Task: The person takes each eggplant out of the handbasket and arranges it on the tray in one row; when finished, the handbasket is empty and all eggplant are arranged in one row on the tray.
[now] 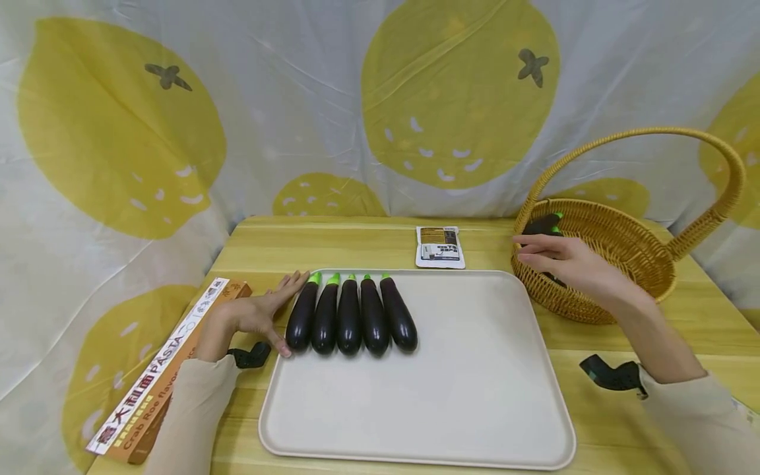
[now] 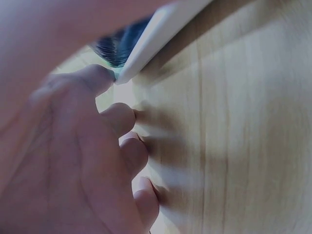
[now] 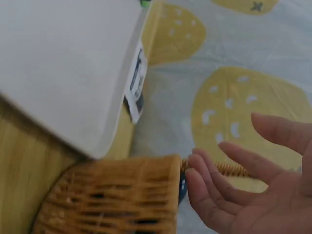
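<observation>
Several dark purple eggplants (image 1: 348,316) with green tips lie side by side on the left of a white tray (image 1: 469,376). My left hand (image 1: 258,313) is spread at the tray's left edge, its thumb and index finger beside the leftmost eggplant. In the left wrist view, the other fingers (image 2: 127,119) reach down by the wooden tabletop outside the tray rim (image 2: 156,36). My right hand (image 1: 564,264), holding nothing, hovers over the near left side of a wicker basket (image 1: 659,264). Inside the basket, a dark eggplant (image 1: 541,224) is partly hidden by that hand.
A white and brown packet (image 1: 440,247) lies behind the tray. The long pasta box (image 1: 166,369) rests on the table left of the tray, under the left forearm. The basket's tall handle (image 1: 641,132) arches above it. A lemon-print curtain (image 1: 309,99) hangs behind the table.
</observation>
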### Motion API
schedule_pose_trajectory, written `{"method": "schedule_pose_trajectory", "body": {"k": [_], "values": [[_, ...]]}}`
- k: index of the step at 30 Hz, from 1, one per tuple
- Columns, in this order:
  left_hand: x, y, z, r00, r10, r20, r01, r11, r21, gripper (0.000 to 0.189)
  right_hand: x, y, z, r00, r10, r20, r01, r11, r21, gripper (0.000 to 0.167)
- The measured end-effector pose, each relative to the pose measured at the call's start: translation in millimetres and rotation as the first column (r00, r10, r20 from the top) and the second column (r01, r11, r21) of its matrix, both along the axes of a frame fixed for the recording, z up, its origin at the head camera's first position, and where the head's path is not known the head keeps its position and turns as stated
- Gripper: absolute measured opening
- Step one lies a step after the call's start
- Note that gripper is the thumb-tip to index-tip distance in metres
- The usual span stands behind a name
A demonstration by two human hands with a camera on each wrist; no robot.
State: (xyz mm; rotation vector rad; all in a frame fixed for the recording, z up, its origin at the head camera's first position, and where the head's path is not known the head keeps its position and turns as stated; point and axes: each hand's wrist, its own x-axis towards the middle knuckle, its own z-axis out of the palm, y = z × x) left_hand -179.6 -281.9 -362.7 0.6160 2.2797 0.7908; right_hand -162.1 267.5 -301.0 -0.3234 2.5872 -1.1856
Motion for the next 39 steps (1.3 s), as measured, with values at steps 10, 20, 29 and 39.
{"method": "schedule_pose_trajectory", "body": {"k": [10, 20, 29, 39], "values": [[-0.4, -1.8, -0.5, 1.0, 0.017, 0.012, -0.017, 1.0, -0.003, 0.148, -18.3, 76, -23.1, 0.98, -0.174, 0.098, 0.176, 0.984, -0.008, 0.072], [-0.2, -1.3, -0.3, 1.0, 0.019, 0.008, -0.019, 1.0, -0.005, 0.149, -33.2, 82, -44.6, 0.961, -0.152, 0.233, 0.155, 0.988, 0.005, 0.082], [-1.1, -0.8, -0.3, 1.0, 0.01, 0.006, -0.01, 1.0, -0.013, 0.149, -37.5, 77, -51.4, 0.935, -0.197, 0.296, 0.214, 0.976, -0.028, 0.085], [-1.1, -0.4, -0.2, 1.0, 0.017, 0.012, -0.017, 1.0, -0.01, 0.149, -37.2, 73, -49.0, 0.933, -0.234, 0.273, 0.244, 0.97, -0.005, 0.079]]}}
